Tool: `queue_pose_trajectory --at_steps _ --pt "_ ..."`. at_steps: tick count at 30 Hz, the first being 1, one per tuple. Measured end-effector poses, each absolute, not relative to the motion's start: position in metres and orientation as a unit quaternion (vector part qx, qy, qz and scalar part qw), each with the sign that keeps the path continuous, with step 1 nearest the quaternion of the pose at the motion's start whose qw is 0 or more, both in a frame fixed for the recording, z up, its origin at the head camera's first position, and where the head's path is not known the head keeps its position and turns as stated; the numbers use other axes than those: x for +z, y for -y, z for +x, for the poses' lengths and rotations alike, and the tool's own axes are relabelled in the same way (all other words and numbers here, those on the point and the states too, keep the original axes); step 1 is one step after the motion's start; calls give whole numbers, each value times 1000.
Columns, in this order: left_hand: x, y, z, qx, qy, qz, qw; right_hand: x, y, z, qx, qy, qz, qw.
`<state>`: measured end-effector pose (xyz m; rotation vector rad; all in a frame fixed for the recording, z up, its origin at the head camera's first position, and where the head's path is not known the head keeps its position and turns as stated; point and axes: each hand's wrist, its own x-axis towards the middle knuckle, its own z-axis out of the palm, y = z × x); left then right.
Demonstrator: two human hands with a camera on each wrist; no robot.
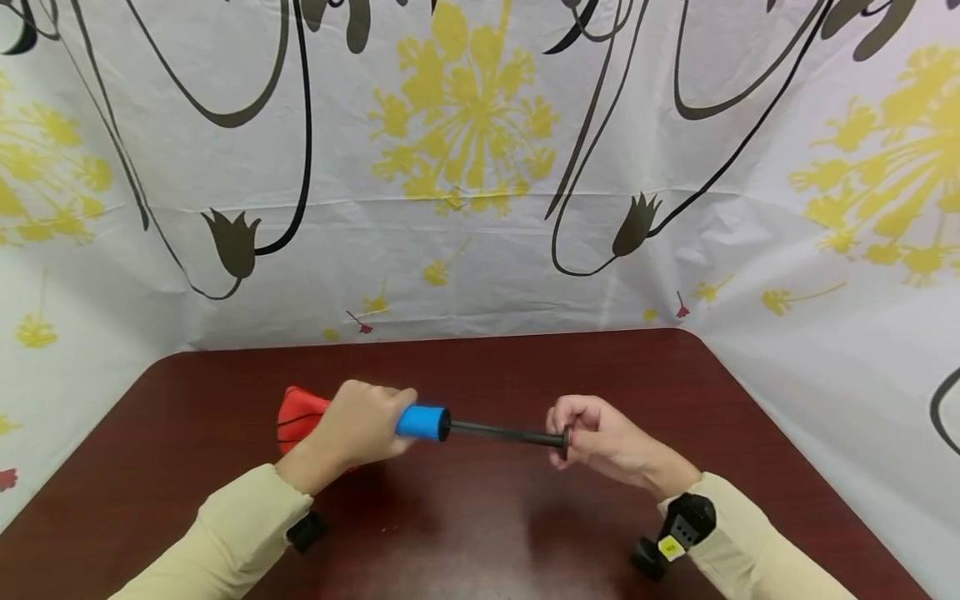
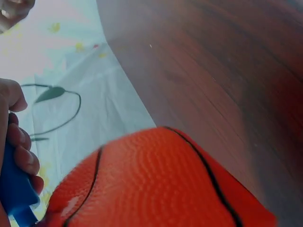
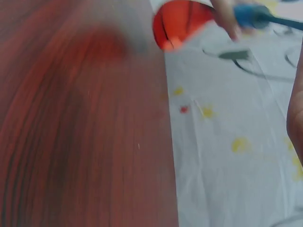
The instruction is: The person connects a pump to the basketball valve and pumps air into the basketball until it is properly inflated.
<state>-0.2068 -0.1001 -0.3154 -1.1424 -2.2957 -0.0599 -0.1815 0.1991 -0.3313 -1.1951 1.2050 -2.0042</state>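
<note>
A hand pump with a blue barrel [image 1: 422, 422] lies nearly level above the table, gripped by my left hand [image 1: 366, 423]. Its dark rod [image 1: 506, 432] is drawn well out toward the right. At the rod's far end, the fingers and thumb of my right hand [image 1: 603, 442] hold the flat black handle [image 1: 565, 442]. A red, black-lined ball [image 1: 298, 417], partly collapsed in shape, is behind my left hand. Up close in the left wrist view, the pump's narrow blue tip [image 2: 24, 216] meets the edge of the ball [image 2: 151, 184].
Beneath both hands is a dark reddish-brown table [image 1: 465, 533] with rounded back corners. White cloth [image 1: 465, 275] with yellow and grey flower prints hangs behind it and along both sides. Each wrist wears a black device, the right one [image 1: 686, 525] with a yellow tag.
</note>
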Motion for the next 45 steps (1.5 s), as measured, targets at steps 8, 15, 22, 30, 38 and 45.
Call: queue_pose_trajectory --at_steps 8,15,22,30,38,45 --pt "-313 90 -201 -7 870 -402 285 -343 -168 -185 -738 -493 -404 220" --pt "-309 77 -198 -14 851 -419 316 -331 -149 -182 -723 -540 -390 181" --pt "-316 91 -201 -18 843 -447 297 -330 -181 -168 -748 -472 -395 246" --pt "-320 95 -206 -18 844 -454 284 -337 -191 -171 -732 -506 -388 239" --pt "-312 73 -200 -11 841 -466 275 -332 -156 -172 -715 -558 -377 188" --pt "-315 90 -205 -29 833 -473 286 -328 -184 -165 -737 -513 -384 217"
